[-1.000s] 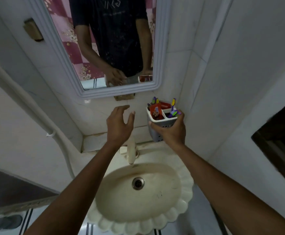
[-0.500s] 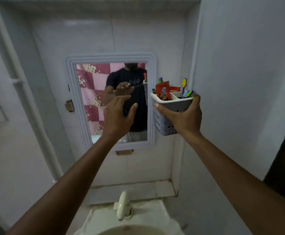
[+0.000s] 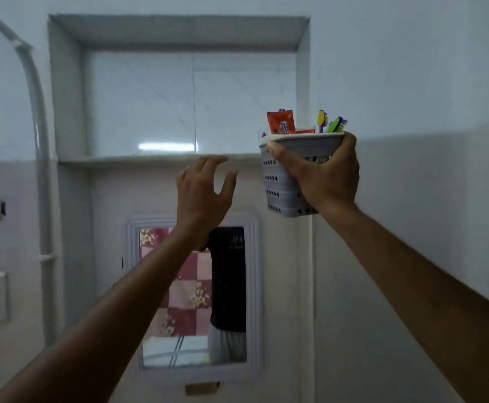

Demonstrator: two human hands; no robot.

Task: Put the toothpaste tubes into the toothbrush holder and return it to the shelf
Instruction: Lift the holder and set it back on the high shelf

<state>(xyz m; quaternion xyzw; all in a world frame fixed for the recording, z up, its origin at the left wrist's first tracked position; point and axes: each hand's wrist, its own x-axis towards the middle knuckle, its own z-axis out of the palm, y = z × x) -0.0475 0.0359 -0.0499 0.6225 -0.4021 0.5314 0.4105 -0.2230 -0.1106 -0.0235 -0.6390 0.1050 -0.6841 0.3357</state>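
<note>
While your right hand (image 3: 323, 177) has the toothbrush holder (image 3: 284, 181) clamped around its far side, thumb pressed just under the rim, the basket sits in the air at the right end of the shelf (image 3: 138, 159) with its rim above the ledge and its base well below it — so the first job, as I judge it, is height. Lift until the bottom clears the ledge edge before you push forward; going in now would likely catch the perforated wall on the lip. The red toothpaste tubes (image 3: 281, 122) stand upright in the left compartment and the toothbrushes (image 3: 329, 123) poke out at the right, all loose and top-heavy, so keep the holder level as you raise it and do not tip it toward the wall. Your left hand (image 3: 204, 193) hangs with fingers spread and nothing in it, just below the ledge near the middle; you could bring it under the base of the holder to steady the lift, or leave it clear of the landing spot. The recess looks bare and deep enough, with its right wall just beside the holder — aim a little leftward so your knuckles do not scrape that wall. Set the base flat on the ledge, slide it back from the edge, and only then loosen your fingers; the tubes seem tall enough to topple the holder if it lands half on.
</note>
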